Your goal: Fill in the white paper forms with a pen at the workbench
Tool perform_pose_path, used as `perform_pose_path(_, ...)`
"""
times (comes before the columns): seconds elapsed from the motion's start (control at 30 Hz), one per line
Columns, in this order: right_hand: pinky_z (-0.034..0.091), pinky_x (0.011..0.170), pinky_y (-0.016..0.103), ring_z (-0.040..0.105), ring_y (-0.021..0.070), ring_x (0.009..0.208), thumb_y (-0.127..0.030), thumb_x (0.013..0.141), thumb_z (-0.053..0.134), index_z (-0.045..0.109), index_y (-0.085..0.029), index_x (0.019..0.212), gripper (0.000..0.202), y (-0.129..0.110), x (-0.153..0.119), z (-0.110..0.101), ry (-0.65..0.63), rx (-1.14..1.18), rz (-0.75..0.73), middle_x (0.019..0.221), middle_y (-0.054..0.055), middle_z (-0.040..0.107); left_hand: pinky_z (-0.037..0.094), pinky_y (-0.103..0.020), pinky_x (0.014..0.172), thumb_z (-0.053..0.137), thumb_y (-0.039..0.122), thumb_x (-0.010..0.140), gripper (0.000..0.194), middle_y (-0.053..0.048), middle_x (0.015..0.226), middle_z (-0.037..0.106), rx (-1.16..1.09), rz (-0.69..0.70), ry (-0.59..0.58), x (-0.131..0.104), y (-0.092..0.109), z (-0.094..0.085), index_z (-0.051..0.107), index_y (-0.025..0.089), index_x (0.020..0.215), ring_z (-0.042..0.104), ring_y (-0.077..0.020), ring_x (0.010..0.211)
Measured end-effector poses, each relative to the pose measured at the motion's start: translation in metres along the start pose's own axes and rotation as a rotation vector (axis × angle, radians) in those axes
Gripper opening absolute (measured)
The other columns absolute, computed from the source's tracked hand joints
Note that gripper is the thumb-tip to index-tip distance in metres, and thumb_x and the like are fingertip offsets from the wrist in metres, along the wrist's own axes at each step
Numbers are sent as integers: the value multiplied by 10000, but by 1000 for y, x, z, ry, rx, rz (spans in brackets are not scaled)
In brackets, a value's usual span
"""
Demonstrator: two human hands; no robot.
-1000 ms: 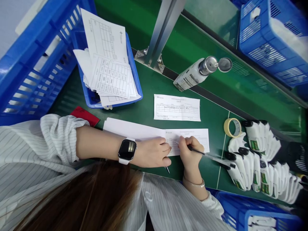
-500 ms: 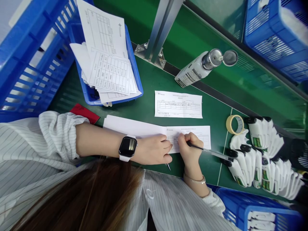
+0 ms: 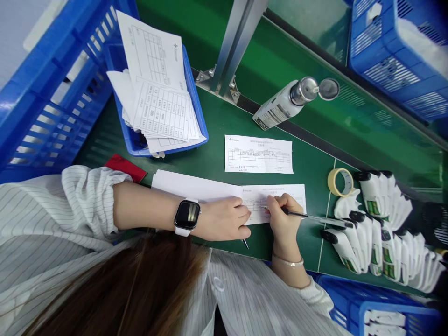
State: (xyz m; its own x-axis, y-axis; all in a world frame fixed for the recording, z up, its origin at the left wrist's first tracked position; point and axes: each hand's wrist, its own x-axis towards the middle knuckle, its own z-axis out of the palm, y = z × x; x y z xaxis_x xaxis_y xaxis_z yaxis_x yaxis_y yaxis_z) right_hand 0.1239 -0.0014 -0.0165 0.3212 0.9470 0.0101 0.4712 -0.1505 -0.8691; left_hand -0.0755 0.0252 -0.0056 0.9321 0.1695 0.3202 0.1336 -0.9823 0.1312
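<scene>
An open form pad [image 3: 298, 198] lies on the green table, its printed page on the right and a blank white side on the left. My right hand [image 3: 285, 217] grips a black-and-clear pen [image 3: 315, 217], its tip touching the printed page. My left hand [image 3: 224, 218] rests palm down across the pad, fingers laid over the left edge of the printed page. From beneath it pokes the tip of a second pen [image 3: 246, 243]; the remainder is hidden. Above the pad lies a separate filled-in slip [image 3: 259, 163].
A blue bin [image 3: 205, 135] of papers and a large blue crate [image 3: 21, 121] stand left. A red booklet [image 3: 131, 165] lies near my sleeve. A silver bottle [image 3: 278, 109] stands at the back. Right are a tape roll [image 3: 331, 182] and several white handheld devices [image 3: 373, 242].
My right hand and its pen have moved slightly right along the printed page. My left hand stays on the pad. The view has shifted a little.
</scene>
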Motion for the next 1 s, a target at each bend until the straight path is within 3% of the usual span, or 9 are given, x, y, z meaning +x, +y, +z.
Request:
perform_pose_path(0.33,325,456,252,357,74,426,-252,738,594,325,-205,506,359,8,-1,3,16,-139,-76,443,-65,388,347,-309,693,460,165,856,118,-85,892,633,-16,-5,23,0,0,0,555,188,790,544,-177,827)
perform_pose_path(0.67,266,432,234,275,65,453,-219,720,572,292,-201,495,360,0,-1,5,15,-267,-149,450,-66,314,352,-308,697,445,164,866,136,-89,917,630,-16,-11,18,1,1,1,554,184,788,546,-173,839)
perform_pose_path(1.0,250,433,234,249,59,450,-185,715,566,269,-199,492,372,3,-1,6,2,-257,-199,452,-71,270,352,-320,715,381,148,884,172,-111,980,617,-8,21,-56,1,-1,0,536,175,812,550,-194,908)
